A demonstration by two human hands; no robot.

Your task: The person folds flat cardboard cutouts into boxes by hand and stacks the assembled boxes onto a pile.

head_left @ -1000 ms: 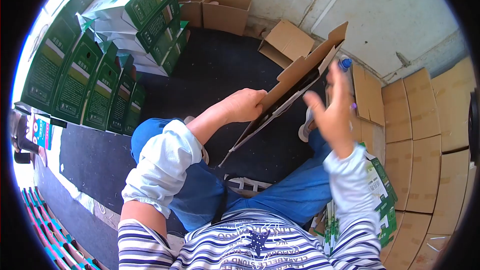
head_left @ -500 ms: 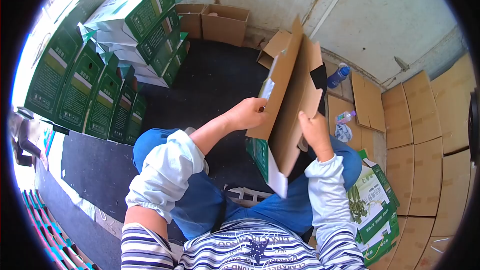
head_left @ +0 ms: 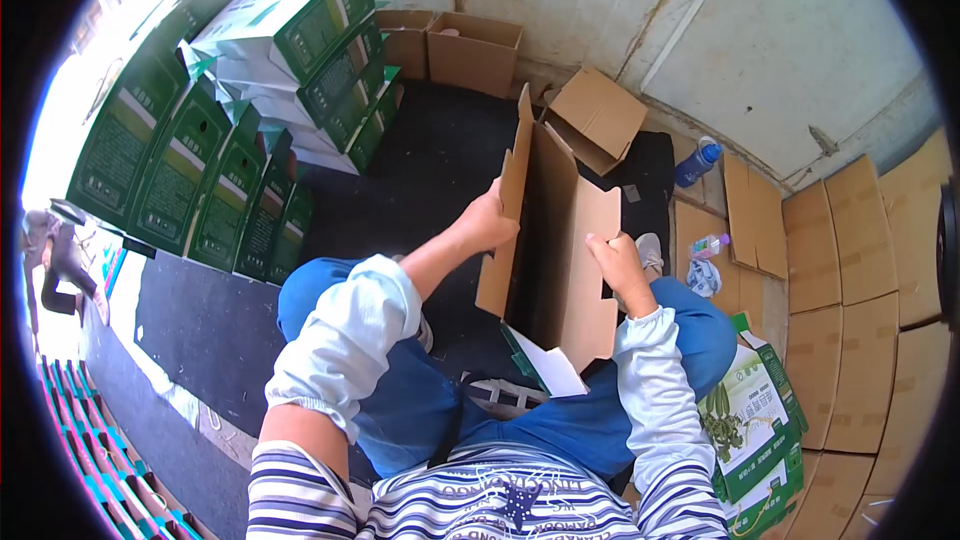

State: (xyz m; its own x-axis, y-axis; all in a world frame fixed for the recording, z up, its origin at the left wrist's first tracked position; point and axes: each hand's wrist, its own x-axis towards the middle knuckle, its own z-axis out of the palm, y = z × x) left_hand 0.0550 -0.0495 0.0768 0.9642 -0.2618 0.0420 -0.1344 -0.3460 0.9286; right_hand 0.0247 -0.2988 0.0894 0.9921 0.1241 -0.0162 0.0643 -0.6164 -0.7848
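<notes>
A cardboard carton, brown inside and green and white outside, stands tilted between my knees, opened into a tube through which the dark floor shows. My left hand is closed on its left panel; some of the fingers are hidden behind the board. On the other side, my right hand grips the right panel, thumb over the upper edge. To the right of my knee lie flat green and white cartons printed with vegetables.
Made-up green cartons stand in a row and a stack at the left. Brown boxes sit by the wall, another ahead. A blue bottle stands right. Brown cartons line the right side. Someone's leg shows far left.
The carton has been spread wider, from a narrow gap to an open tube, its far end now lower. Both hands still hold its panels. The view has shifted slightly.
</notes>
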